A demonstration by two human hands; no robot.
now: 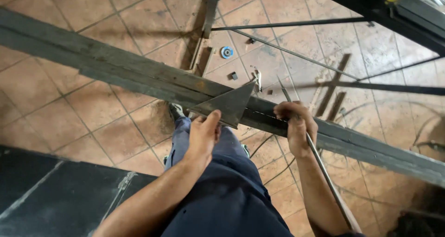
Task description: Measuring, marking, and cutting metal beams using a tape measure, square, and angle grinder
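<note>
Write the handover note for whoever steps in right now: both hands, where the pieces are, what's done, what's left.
Left hand: presses a dark triangular metal plate flat against the long steel beam, fingers at the plate's lower edge.
Right hand: gripped around a thin metal rod, whose tip points up past the beam, right of the plate.
Done: plate set on the beam; no mark or join shows.
Left: likely marking or fixing the plate; keep it steady.
A small blue disc lies on the tiled floor.

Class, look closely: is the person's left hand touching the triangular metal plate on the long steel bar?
Touching. The head view shows the left hand with fingertips against the lower edge of the triangular metal plate.
</note>
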